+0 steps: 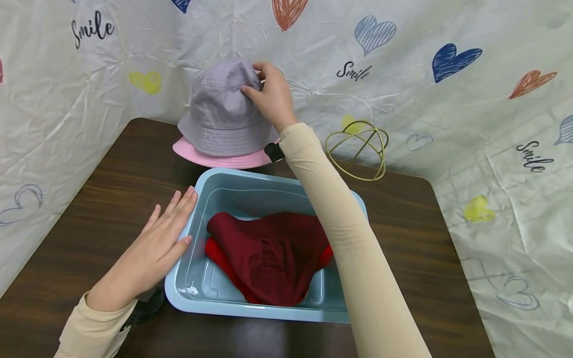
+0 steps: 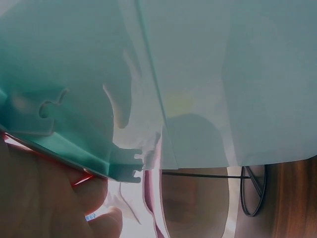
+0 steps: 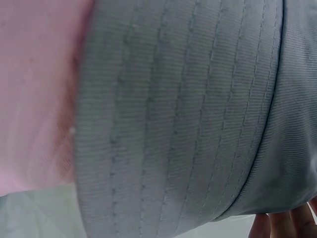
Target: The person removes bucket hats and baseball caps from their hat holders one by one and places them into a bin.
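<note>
A grey-lavender bucket hat (image 1: 226,107) sits over a pink bucket hat (image 1: 201,153) at the back of the table. My right hand (image 1: 271,97) pinches the right side of the grey hat's crown, thumb in front; the other fingers are partly hidden. The right wrist view shows its stitched brim (image 3: 173,119) up close above the pink one (image 3: 34,99). My left hand (image 1: 152,246) rests with straight fingers against the left rim of a light blue plastic basin (image 1: 188,298). Inside the basin lies a dark red cloth item (image 1: 273,248) over a brighter red one (image 1: 228,271).
A gold wire ornament (image 1: 380,149) stands at the back right of the dark wooden table (image 1: 403,238). White cloth (image 1: 313,44) printed with hearts hangs behind and beside the table. My right forearm crosses over the basin's right part.
</note>
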